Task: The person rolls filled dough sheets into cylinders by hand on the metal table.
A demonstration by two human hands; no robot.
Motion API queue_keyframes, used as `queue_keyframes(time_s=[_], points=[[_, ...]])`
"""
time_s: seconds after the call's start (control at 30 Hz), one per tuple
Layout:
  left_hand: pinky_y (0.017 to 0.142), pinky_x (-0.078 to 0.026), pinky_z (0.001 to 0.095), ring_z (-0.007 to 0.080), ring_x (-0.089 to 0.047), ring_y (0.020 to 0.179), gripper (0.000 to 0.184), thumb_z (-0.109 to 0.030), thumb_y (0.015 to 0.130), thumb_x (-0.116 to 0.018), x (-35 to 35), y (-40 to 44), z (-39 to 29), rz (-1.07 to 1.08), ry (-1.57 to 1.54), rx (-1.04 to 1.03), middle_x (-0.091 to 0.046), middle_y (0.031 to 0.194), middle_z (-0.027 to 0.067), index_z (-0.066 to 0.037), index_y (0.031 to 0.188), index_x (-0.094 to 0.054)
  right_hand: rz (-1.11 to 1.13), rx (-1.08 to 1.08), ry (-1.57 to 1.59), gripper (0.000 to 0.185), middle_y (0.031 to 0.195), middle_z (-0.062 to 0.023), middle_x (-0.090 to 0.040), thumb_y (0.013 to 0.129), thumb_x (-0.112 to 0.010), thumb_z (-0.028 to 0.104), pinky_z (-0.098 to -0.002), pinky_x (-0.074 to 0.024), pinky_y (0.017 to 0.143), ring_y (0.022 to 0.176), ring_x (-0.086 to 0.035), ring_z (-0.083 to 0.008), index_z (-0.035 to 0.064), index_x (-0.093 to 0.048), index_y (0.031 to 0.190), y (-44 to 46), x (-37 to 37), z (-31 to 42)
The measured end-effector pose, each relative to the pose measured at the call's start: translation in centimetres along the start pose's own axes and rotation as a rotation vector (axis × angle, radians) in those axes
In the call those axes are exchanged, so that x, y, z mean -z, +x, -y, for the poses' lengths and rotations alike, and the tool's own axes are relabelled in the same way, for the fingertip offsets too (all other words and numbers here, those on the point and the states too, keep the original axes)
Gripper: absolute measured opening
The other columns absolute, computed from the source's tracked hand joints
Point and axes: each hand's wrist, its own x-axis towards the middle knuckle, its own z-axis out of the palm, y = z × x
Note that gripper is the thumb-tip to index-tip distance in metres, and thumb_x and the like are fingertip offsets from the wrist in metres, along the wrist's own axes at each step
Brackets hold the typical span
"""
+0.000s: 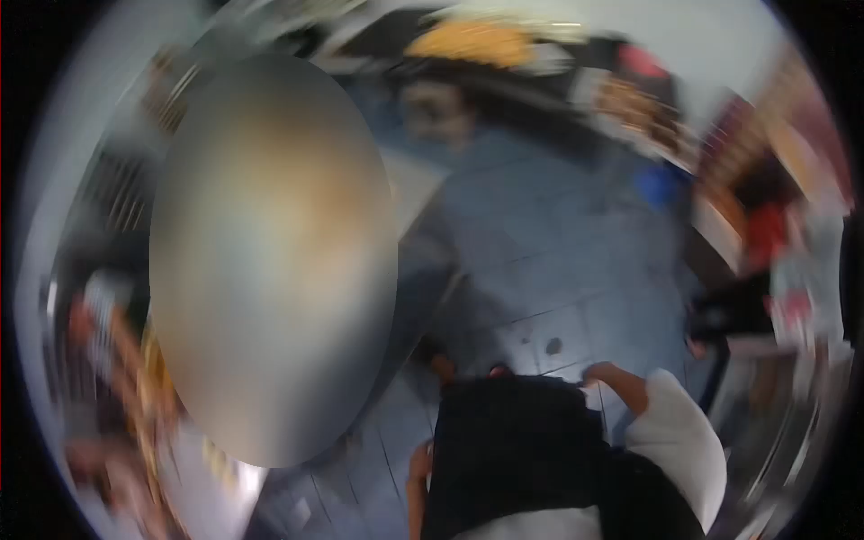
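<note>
My right hand is beside the upper right corner of the black apron on my body, below a white sleeve. Motion smears its fingers, and I see no object in it. Along the apron's left side a strip of my left hand or forearm shows. The apron hides the rest, so its fingers cannot be made out.
Blue-grey tiles cover the floor. A large blurred oval hides much of the left. Yellow goods lie on a dark counter at the back. A blue object and cluttered shelving stand at the right.
</note>
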Motion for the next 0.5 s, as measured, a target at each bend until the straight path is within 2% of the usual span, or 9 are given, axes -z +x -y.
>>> queue_keyframes(time_s=[0.03,0.07,0.17,0.23,0.3,0.33,0.4,0.47,0.5], points=[[0.104,-0.043,0.0433,0.0392,-0.056,0.121,0.049,-0.037,0.102,-0.049,3.0,-0.4,-5.8,0.000,-0.137,0.073,-0.062,0.126,0.0227,-0.001,0.134,-0.056,0.006,-0.129,0.139,0.055,0.147,-0.0138,-0.050,0.104,-0.041,0.042,-0.0380,-0.0331,0.113,0.136,-0.045,-0.0252,0.0094,-0.045,0.148,4.1,-0.7,2.2],[0.099,-0.046,0.0406,0.0346,-0.061,0.113,0.050,-0.036,0.103,-0.049,-2.5,5.2,0.6,-0.191,-0.274,-0.169,-0.064,0.120,0.0212,0.003,0.133,-0.056,0.000,-0.245,0.286,0.056,0.147,-0.0143,-0.051,0.104,-0.041,0.042,-0.0380,-0.0335,0.113,0.136,-0.045,-0.0258,0.0087,-0.046,0.147,5.9,-2.2,4.5],[0.103,-0.041,0.0397,0.0331,-0.055,0.120,0.049,-0.033,0.104,-0.045,-3.1,6.6,-0.2,0.130,-0.143,-0.488,-0.059,0.127,0.0198,0.002,0.136,-0.054,-0.045,-0.398,0.773,0.056,0.145,-0.0157,-0.052,0.103,-0.043,0.043,-0.0379,-0.0346,0.112,0.135,-0.047,-0.0275,0.0067,-0.048,0.145,16.7,-1.2,7.6],[0.108,-0.037,0.0387,0.0316,-0.049,0.126,0.048,-0.031,0.105,-0.041,-3.0,6.8,-0.8,0.280,-0.114,-0.592,-0.055,0.134,0.0183,0.001,0.139,-0.051,-0.043,-0.317,1.092,0.056,0.144,-0.0167,-0.053,0.102,-0.045,0.043,-0.0378,-0.0353,0.111,0.134,-0.048,-0.0287,0.0054,-0.050,0.144,13.6,3.2,10.4],[0.112,-0.032,0.0378,0.0300,-0.044,0.132,0.047,-0.028,0.106,-0.038,-2.6,7.2,-1.1,0.393,-0.107,-0.649,-0.050,0.141,0.0169,0.001,0.142,-0.048,0.149,-0.455,1.111,0.060,0.146,-0.0165,-0.051,0.101,-0.048,0.046,-0.0368,-0.0347,0.111,0.136,-0.046,-0.0287,0.0025,-0.050,0.142,13.0,18.5,15.1],[0.114,-0.030,0.0373,0.0293,-0.041,0.136,0.047,-0.027,0.106,-0.036,-2.1,7.2,-1.7,0.449,-0.113,-0.669,-0.047,0.145,0.0162,0.000,0.143,-0.047,0.070,-0.345,1.031,0.064,0.148,-0.0175,-0.046,0.102,-0.042,0.051,-0.0415,-0.0316,0.115,0.138,-0.042,-0.0303,0.0051,-0.044,0.147,13.0,21.1,16.1],[0.119,-0.025,0.0364,0.0277,-0.035,0.142,0.047,-0.025,0.107,-0.032,-0.5,7.1,-3.5,0.560,-0.141,-0.712,-0.042,0.152,0.0148,0.000,0.146,-0.044,0.003,-0.251,0.946,0.069,0.151,-0.0186,-0.041,0.102,-0.037,0.056,-0.0461,-0.0285,0.118,0.141,-0.038,-0.0320,0.0077,-0.038,0.151,11.9,25.0,18.0],[0.121,-0.023,0.0359,0.0270,-0.032,0.145,0.047,-0.024,0.108,-0.030,1.1,7.2,-4.5,0.609,-0.162,-0.721,-0.040,0.155,0.0141,-0.001,0.147,-0.043,-0.137,-0.309,1.737,0.068,0.149,-0.0191,-0.045,0.101,-0.043,0.056,-0.0471,-0.0315,0.116,0.140,-0.040,-0.0329,0.0078,-0.040,0.149,11.4,27.8,20.0],[0.118,-0.025,0.0358,0.0266,-0.035,0.141,0.047,-0.025,0.107,-0.033,1.9,8.4,-4.6,0.623,-0.122,-0.679,-0.042,0.151,0.0145,0.000,0.145,-0.044,-0.050,-0.314,1.464,0.070,0.148,-0.0184,-0.046,0.102,-0.041,0.057,-0.0439,-0.0312,0.116,0.139,-0.042,-0.0300,0.0052,-0.043,0.148,11.2,22.2,18.6]])
